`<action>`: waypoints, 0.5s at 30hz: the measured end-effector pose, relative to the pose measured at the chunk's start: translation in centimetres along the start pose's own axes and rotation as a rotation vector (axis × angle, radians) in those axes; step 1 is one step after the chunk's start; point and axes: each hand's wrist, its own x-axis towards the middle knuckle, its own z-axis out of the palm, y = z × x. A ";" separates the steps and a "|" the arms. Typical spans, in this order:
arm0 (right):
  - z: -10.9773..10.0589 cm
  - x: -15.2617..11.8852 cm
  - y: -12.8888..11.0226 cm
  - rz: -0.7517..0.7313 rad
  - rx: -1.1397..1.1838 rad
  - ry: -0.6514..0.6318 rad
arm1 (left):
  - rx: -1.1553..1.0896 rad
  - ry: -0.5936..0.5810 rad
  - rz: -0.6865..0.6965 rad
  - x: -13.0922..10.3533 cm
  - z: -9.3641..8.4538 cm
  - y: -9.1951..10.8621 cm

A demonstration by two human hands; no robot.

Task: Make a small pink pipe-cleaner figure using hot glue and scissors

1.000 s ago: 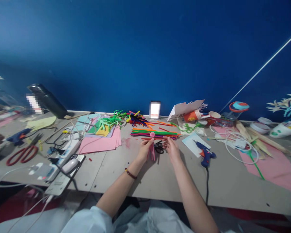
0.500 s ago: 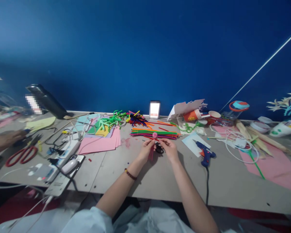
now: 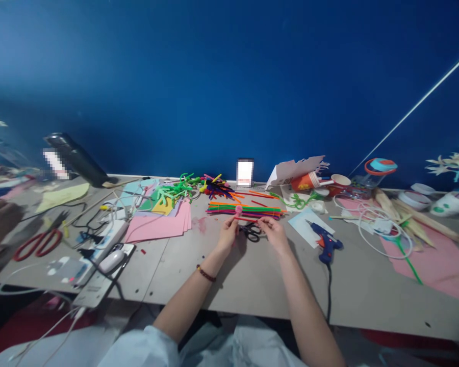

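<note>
Between my two hands a red pipe cleaner (image 3: 247, 219) is stretched out sideways. A small pink coiled ball (image 3: 238, 209) stands at its left part, just above my left fingers. My left hand (image 3: 228, 233) pinches the red pipe cleaner beside the ball. The fingertips of my right hand (image 3: 273, 233) are closed on its other end. Small black-handled scissors (image 3: 251, 233) lie on the table between the hands. Just beyond them is a bundle of straight pipe cleaners (image 3: 256, 209) in orange, green, purple and red.
Right of my hands, a blue glue gun (image 3: 326, 247) rests by light blue paper (image 3: 300, 224). Pink paper sheets (image 3: 156, 227), a power strip (image 3: 103, 252) and red-handled scissors (image 3: 42, 243) lie to the left. Another person's hand (image 3: 0, 224) shows at the far left edge.
My hands have moved apart, drawing the red pipe cleaner out straight between them. The pink ball has shifted slightly left, and the black-handled scissors show more fully. The other person's hand has moved left.
</note>
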 end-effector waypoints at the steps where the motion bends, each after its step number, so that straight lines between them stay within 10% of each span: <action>1: -0.5 0.0 0.0 0.030 -0.051 -0.069 | 0.031 0.051 0.040 0.2 -0.3 0.2; 6: -2.0 -0.1 0.6 -0.021 -0.374 -0.255 | 0.185 0.210 0.340 0.9 -1.5 1.2; 15: -1.4 0.2 0.6 -0.199 -0.387 -0.100 | 0.255 -0.010 0.336 -0.2 -0.5 1.5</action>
